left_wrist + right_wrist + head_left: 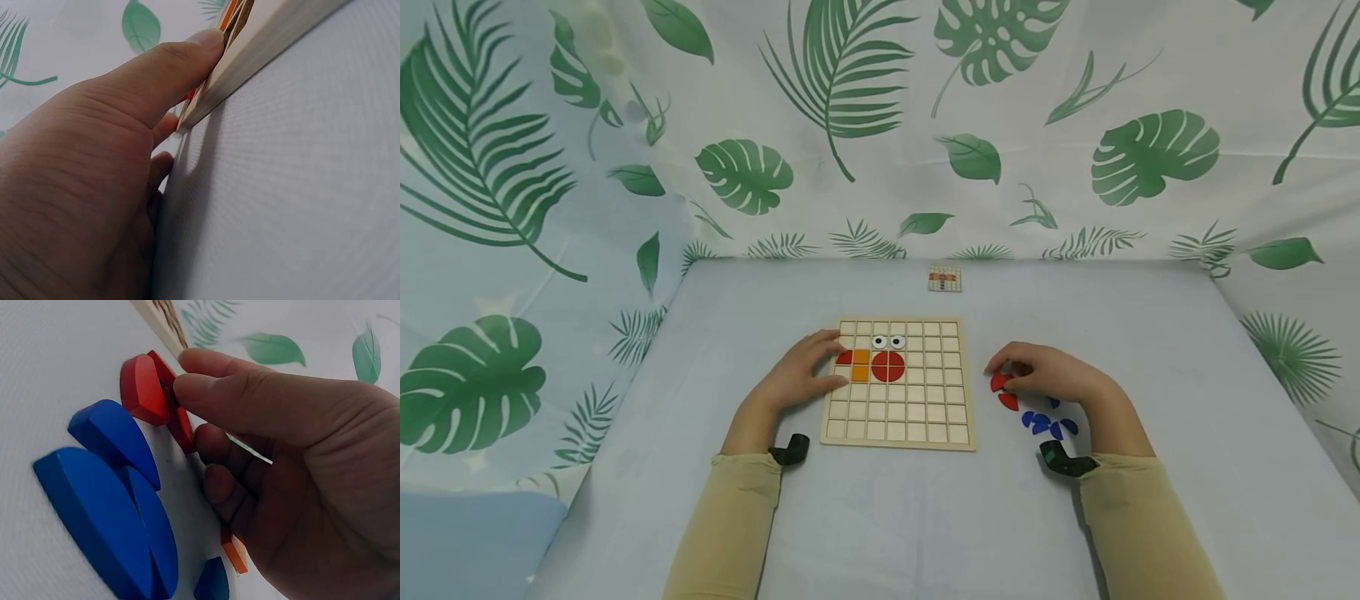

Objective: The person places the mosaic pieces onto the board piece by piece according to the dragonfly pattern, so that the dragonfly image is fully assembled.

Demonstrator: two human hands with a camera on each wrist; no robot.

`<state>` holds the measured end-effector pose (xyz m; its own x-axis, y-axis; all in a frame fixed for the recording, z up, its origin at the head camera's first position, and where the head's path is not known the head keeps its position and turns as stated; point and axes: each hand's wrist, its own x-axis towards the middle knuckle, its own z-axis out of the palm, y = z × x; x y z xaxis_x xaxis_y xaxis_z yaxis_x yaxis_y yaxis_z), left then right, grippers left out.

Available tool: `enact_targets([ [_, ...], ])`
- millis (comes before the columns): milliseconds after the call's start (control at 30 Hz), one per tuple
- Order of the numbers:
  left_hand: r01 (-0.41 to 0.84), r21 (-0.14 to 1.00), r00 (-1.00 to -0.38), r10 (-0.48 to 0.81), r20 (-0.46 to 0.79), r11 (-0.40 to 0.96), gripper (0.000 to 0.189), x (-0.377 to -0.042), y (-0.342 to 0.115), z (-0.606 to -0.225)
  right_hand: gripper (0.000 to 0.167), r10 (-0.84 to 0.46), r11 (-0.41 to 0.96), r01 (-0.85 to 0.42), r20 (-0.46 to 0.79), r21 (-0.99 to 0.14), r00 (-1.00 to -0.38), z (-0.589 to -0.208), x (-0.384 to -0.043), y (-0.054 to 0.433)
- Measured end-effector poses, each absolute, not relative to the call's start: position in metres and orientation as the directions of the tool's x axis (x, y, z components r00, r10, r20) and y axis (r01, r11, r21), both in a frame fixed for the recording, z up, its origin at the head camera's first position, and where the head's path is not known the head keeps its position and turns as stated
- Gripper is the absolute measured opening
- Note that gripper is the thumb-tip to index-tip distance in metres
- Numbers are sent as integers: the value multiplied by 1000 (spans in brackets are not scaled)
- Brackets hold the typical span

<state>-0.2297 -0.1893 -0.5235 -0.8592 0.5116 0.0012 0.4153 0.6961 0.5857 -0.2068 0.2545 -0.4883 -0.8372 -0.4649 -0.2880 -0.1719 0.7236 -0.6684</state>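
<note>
A wooden grid board (880, 410) lies on the table. On it are two googly-eye pieces (888, 342), a red circle of quarter pieces (888, 366), orange squares (861, 365) and a red piece (845, 357) at the left edge. My left hand (801, 367) rests on the board's left edge, its thumb (187, 65) and fingers extended. To the right of the board, my right hand (1060, 372) pinches a red quarter-circle piece (999, 381) between thumb and forefinger. Another red piece (1008, 402) lies beside it, with several blue pieces (100, 519) nearer the wrist.
A small patterned card (944, 279) lies behind the board near the table's far edge. An orange piece (234, 549) shows partly behind my right hand. Leaf-printed cloth (880, 192) hangs around the table's back and sides.
</note>
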Motion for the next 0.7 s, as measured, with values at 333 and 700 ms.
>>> enact_targets([
  [333,407,585,-864,504,-3,701,52,-230,-190,-525,24,-468,737,-200,-274,-645,-840,-490,-208,249],
  [700,397,588,-867,498,-11,704,52,-230,-190,-525,21,-471,749,-226,-260,-622,-843,-487,-208,244],
])
